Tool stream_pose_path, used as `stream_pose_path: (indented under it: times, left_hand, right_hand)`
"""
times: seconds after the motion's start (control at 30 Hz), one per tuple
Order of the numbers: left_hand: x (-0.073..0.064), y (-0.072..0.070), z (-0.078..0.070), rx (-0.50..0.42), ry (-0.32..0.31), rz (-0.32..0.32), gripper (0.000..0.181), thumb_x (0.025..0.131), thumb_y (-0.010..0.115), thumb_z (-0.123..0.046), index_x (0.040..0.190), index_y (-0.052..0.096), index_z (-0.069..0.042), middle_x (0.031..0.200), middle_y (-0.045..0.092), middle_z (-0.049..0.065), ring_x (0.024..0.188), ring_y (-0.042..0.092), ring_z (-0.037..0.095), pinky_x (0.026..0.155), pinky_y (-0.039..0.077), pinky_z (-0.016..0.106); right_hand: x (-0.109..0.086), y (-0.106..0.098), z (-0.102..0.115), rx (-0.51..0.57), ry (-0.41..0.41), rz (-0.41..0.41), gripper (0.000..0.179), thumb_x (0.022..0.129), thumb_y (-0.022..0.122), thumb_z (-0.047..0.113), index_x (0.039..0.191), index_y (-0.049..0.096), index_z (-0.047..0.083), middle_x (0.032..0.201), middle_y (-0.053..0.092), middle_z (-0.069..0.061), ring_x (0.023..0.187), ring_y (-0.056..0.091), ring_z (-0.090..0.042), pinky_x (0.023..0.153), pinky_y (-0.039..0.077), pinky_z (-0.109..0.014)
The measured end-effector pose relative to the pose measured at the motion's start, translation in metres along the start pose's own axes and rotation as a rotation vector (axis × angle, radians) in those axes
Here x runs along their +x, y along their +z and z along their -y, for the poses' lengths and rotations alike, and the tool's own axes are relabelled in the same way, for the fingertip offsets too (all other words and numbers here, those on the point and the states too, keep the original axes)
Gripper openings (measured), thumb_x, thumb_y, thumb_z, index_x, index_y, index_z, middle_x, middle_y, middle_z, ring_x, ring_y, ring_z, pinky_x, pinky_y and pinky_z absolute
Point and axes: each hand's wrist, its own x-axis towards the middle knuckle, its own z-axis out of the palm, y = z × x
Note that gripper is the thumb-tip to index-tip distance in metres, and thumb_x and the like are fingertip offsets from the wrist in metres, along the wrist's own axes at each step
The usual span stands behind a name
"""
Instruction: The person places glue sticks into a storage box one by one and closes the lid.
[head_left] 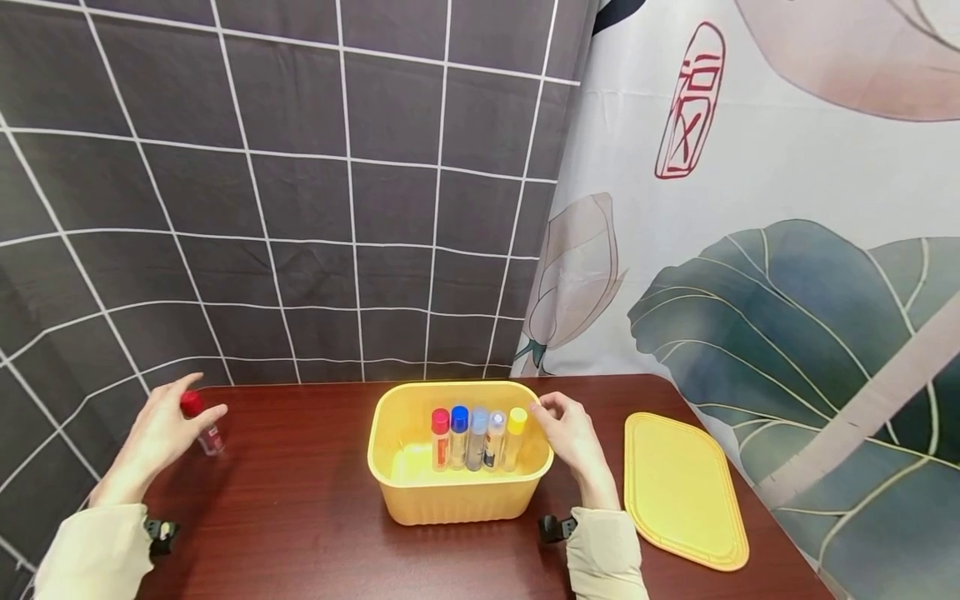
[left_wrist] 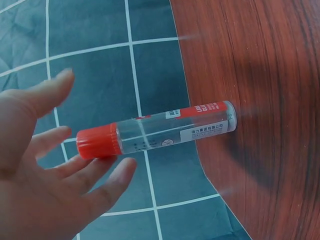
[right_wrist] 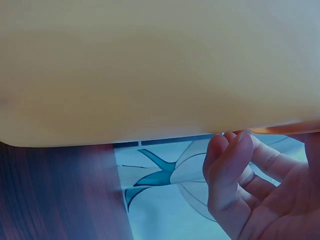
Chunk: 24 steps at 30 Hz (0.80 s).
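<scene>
A clear glue tube with a red cap (left_wrist: pixel 175 127) stands on the table at the far left in the head view. My left hand (head_left: pixel 161 429) is spread around its cap, the thumb apart from it. In the left wrist view some fingers lie behind the cap; whether they touch it I cannot tell. A yellow plastic bin (head_left: pixel 450 504) stands in the middle, and my right hand (head_left: pixel 573 433) pinches its right rim with thumb and fingertips. Inside the bin several clear tubes (head_left: pixel 477 450) stand upright in a row, with red, blue, pale and yellow caps.
A flat yellow lid (head_left: pixel 684 492) lies on the dark red wooden table (head_left: pixel 300 517), right of the bin. A grey gridded cloth (head_left: pixel 300 200) hangs along the back edge, and a lotus-printed cloth (head_left: pixel 607 150) hangs at the right.
</scene>
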Motion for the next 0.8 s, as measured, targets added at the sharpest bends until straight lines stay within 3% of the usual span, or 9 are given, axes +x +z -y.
stream_pose_path:
  times: [0.2, 0.53, 0.8]
  left_hand:
    - [0.002, -0.003, 0.0, 0.013, 0.0, -0.035, 0.046, 0.087, 0.066, -0.003, 0.126, 0.046, 0.012, 0.1, 0.055, 0.037, 0.089, 0.052, 0.05, 0.074, 0.04, 0.059]
    - [-0.004, 0.0, 0.006, -0.008, -0.081, -0.07, 0.037, 0.092, 0.062, -0.003, 0.124, 0.049, 0.011, 0.112, 0.057, 0.04, 0.097, 0.058, 0.053, 0.077, 0.041, 0.058]
    - [-0.005, 0.002, 0.013, 0.014, -0.091, -0.068, 0.037, 0.09, 0.066, -0.006, 0.121, 0.052, 0.009, 0.1, 0.062, 0.035, 0.089, 0.06, 0.049, 0.07, 0.041, 0.053]
  right_hand:
    - [-0.001, 0.0, 0.001, 0.005, 0.005, 0.009, 0.019, 0.094, 0.066, 0.022, 0.1, 0.067, 0.004, 0.076, 0.053, -0.008, 0.071, 0.052, -0.022, 0.06, 0.044, -0.028]
    - [0.0, 0.0, 0.001, 0.004, 0.002, 0.006, 0.019, 0.094, 0.066, 0.022, 0.1, 0.067, 0.004, 0.076, 0.053, -0.008, 0.07, 0.052, -0.021, 0.06, 0.044, -0.028]
    - [0.0, 0.0, 0.0, 0.002, -0.001, 0.005, 0.019, 0.094, 0.066, 0.022, 0.1, 0.067, 0.004, 0.076, 0.053, -0.008, 0.07, 0.052, -0.022, 0.059, 0.044, -0.028]
